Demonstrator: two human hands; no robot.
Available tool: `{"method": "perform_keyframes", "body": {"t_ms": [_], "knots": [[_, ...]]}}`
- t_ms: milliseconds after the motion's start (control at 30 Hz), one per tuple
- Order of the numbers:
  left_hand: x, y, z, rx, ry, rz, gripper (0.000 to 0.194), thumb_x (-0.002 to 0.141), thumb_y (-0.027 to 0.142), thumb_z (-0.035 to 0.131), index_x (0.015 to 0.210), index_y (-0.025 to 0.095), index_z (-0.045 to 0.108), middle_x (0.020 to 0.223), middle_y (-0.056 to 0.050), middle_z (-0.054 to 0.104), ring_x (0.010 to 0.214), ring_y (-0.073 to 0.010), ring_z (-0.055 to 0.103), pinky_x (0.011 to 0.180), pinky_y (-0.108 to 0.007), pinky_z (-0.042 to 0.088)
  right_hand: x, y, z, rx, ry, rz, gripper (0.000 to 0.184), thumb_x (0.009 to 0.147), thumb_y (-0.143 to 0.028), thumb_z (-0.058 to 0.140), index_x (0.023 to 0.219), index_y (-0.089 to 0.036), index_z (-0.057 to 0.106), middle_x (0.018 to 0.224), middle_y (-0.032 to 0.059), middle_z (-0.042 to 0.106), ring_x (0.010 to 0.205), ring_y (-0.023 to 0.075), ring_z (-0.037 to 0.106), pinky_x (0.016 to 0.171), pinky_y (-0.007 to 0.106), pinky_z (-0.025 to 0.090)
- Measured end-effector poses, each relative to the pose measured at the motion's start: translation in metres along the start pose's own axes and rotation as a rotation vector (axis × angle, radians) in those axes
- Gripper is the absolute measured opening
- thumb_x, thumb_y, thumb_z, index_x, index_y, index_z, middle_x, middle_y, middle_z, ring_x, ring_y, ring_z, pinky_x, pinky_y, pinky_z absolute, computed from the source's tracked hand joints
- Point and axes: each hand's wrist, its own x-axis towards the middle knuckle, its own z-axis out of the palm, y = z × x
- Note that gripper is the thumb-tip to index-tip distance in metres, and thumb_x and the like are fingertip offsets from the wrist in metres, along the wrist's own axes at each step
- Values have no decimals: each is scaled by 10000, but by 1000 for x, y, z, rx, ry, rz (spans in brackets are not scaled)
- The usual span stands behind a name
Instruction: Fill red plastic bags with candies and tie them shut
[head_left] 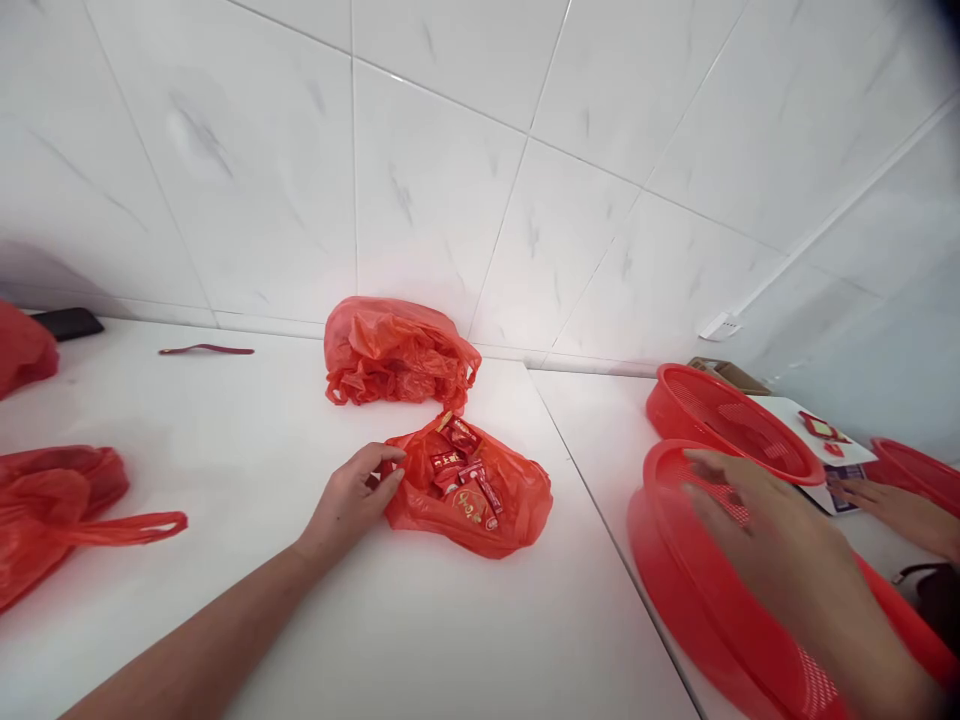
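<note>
A red plastic bag (517,500) lies spread open on the white table, with several small red and gold wrapped packets (461,470) inside. At its left rim my left hand (356,490) pinches the plastic between thumb and fingers. Over on the right, my right hand (780,545) is above a round red plastic basket (675,560), blurred by motion. Its fingers look apart and nothing shows in them. The inside of that basket is largely hidden by the hand and its wall.
A crumpled red bag (397,345) stands against the tiled wall, with other red bags (52,510) at left. A dark red strip (206,349) and black object (69,322) lie behind. Another red basket (720,420) and another person's hand (896,512) are at right.
</note>
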Motion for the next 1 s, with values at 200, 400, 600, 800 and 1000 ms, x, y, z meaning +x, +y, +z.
{"method": "perform_keyframes", "body": {"t_ms": [200,400,600,800,1000], "knots": [[1,1,-3,10,8,44,215,834,335,473,1001,245,574,956,-18,595,730,-142,546,643,-273,476,-31,-39,81,62,-357,-27,473,855,-471,403,1286,-282,449,1214,68,583,980,227,598,777,362,482],[18,22,-14,10,-1,43,270,812,289,476,1045,261,610,1070,-22,630,824,-164,584,681,-288,496,-12,-13,160,522,-400,247,289,733,-449,565,828,-178,594,740,28,614,628,173,555,565,285,431],[52,80,-53,38,293,97,367,834,324,477,1189,263,549,1205,-33,582,967,-190,557,836,-338,471,18,-32,128,836,-288,178,229,749,-397,602,737,-228,448,683,-52,534,622,120,508,600,247,432],[53,132,-79,-42,331,127,347,812,320,529,1155,291,580,1145,-17,609,879,-164,593,771,-310,495,33,-47,95,1151,-553,168,157,757,-310,664,803,-214,550,804,-15,594,741,135,542,686,266,435],[50,147,-88,-9,351,210,327,815,234,500,1117,294,610,1161,-9,603,874,-153,582,794,-316,479,44,-48,98,1497,-303,147,148,767,-302,675,718,-215,566,864,-22,601,816,116,556,720,246,446]]}}
